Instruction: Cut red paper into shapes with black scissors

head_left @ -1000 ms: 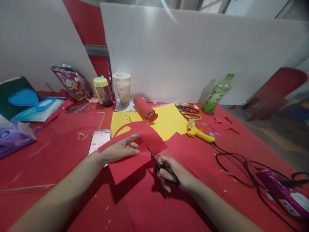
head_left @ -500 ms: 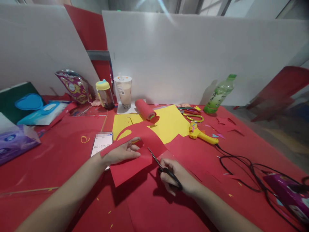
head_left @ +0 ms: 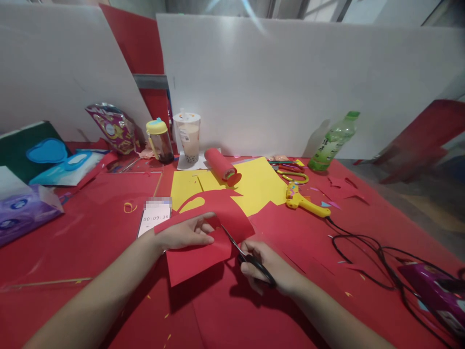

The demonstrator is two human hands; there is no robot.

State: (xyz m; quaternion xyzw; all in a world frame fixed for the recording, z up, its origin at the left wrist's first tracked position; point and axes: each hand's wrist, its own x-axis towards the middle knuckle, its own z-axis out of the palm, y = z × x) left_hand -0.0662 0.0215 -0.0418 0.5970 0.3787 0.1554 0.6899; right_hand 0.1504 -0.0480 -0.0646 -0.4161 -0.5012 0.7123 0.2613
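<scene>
A sheet of red paper is lifted off the table, with my left hand gripping it between thumb and fingers. Black-handled scissors sit in my right hand, fingers wrapped around the loops. Their blades lie at a slit in the red paper, close to my left fingertips. Part of the sheet curls up beyond the blades. Behind the paper, a phone showing a running timer is partly covered by my left forearm. Yellow paper lies beyond the red sheet, with a red paper roll resting on it.
A yellow glue gun with a black cord lies on the right, near a leaning green bottle. Along the back stand a bubble tea cup and a yellow-lidded bottle. A tissue pack is at left. Paper scraps dot the red table.
The scissors have moved slightly within the slit, and the far part of the red paper now curls up more beside the blades. Both hands keep their holds; the view has shifted a little.
</scene>
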